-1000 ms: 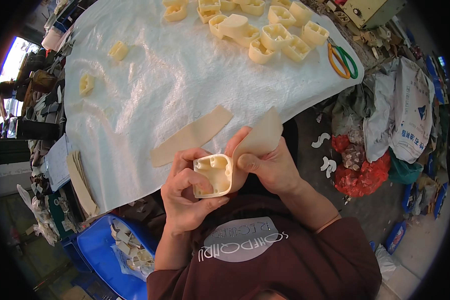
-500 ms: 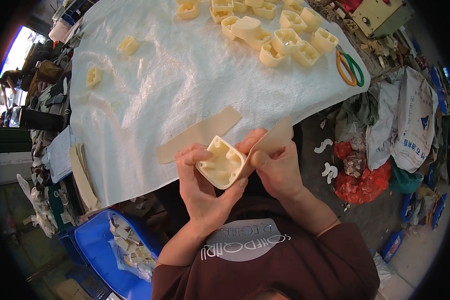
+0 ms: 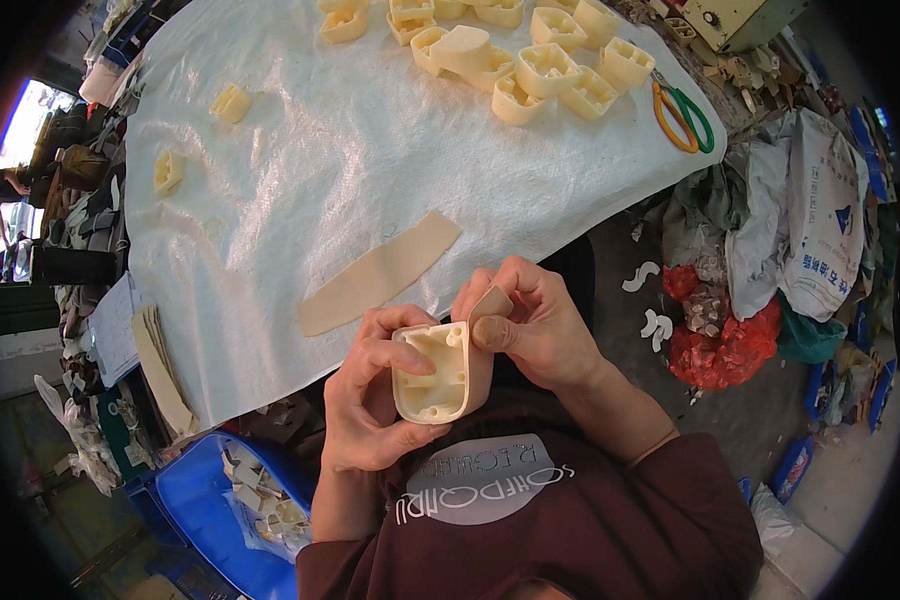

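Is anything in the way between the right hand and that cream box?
Nothing visible: the right hand is at the upper right corner of the cream box, pinching a beige strip beside the rim. The left hand holds the box from the left. Whether strip and box touch is unclear.

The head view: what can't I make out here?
Held cream cup, head view: its underside faces away; left hand covers part.
Held beige strip, head view: right hand hides part.
Farthest cream pieces, head view: cut off by the top edge.
Scraps in blue bin, head view: too small to identify.
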Demonstrator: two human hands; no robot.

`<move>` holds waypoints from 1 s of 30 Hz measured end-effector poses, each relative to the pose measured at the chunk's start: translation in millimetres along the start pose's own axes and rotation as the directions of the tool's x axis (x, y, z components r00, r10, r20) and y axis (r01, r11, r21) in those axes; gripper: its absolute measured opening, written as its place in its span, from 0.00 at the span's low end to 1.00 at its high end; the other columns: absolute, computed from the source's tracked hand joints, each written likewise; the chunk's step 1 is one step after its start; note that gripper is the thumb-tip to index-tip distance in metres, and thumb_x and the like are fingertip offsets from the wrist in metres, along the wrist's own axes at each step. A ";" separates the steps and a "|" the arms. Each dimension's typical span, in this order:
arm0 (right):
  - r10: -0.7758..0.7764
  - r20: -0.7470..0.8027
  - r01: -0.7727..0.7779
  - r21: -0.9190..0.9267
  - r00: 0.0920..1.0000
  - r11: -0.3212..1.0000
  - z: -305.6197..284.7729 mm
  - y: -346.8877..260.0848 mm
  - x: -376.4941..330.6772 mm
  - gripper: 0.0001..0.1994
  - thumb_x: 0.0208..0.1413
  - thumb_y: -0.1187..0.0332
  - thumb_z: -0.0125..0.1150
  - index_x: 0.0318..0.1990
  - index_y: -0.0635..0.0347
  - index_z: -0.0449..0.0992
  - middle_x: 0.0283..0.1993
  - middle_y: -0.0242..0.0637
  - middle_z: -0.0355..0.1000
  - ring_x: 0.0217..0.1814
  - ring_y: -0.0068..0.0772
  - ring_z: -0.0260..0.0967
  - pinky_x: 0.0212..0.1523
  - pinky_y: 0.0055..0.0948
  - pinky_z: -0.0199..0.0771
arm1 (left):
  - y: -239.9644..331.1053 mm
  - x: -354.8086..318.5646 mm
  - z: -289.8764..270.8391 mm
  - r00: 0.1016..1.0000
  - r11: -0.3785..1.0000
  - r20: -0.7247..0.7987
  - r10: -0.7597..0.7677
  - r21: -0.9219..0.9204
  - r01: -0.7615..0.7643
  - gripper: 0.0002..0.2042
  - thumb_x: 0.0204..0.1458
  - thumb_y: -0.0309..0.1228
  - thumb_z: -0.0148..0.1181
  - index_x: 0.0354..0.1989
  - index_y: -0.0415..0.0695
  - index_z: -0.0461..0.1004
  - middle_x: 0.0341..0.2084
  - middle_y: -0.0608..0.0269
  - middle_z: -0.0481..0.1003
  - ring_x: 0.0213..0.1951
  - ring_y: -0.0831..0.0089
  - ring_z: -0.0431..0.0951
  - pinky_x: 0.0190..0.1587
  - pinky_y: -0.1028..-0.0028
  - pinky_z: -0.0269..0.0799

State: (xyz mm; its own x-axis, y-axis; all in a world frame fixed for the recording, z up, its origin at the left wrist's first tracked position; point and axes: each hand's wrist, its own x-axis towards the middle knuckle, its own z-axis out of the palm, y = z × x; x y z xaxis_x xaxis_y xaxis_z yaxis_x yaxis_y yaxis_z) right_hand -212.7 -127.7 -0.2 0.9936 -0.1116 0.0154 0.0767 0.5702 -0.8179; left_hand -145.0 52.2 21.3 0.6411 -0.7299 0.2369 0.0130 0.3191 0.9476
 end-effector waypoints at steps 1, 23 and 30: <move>-0.033 -0.040 0.032 -0.029 0.999 0.999 0.6 0.4 0.5 0.12 0.49 0.68 0.66 0.29 0.58 0.66 0.30 0.37 0.69 0.35 0.27 0.65 0.38 0.28 0.67 | -1.8 0.6 -1.3 1.000 1.000 0.024 0.018 0.005 -0.018 0.27 0.30 0.29 0.74 0.42 0.43 0.68 0.46 0.50 0.63 0.48 0.63 0.66 0.49 0.68 0.63; -0.168 0.130 0.191 -0.182 0.977 0.965 6.3 -4.6 -0.6 0.14 0.46 0.66 0.69 0.31 0.58 0.67 0.41 0.33 0.58 0.43 0.23 0.56 0.46 0.26 0.62 | -10.0 6.2 24.5 0.984 0.896 -0.163 0.067 0.445 0.013 0.35 0.35 0.18 0.66 0.55 0.41 0.58 0.48 0.54 0.66 0.54 0.58 0.67 0.55 0.63 0.64; 0.128 0.025 -0.130 0.256 0.991 0.958 11.9 0.7 4.8 0.39 0.36 0.65 0.76 0.56 0.59 0.58 0.50 0.36 0.60 0.53 0.29 0.59 0.56 0.33 0.60 | -16.9 11.1 26.2 0.973 0.919 -0.115 0.198 0.366 -0.144 0.30 0.32 0.16 0.70 0.48 0.43 0.64 0.50 0.51 0.65 0.54 0.57 0.67 0.53 0.63 0.67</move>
State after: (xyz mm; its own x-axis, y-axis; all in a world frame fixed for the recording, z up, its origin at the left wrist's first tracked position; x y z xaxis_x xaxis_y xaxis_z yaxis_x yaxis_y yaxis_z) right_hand -206.9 -118.1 6.2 0.9970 -0.0174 -0.0756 -0.0350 0.7692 -0.6381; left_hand -158.1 22.9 13.5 0.7147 -0.5781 0.3937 -0.3614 0.1767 0.9155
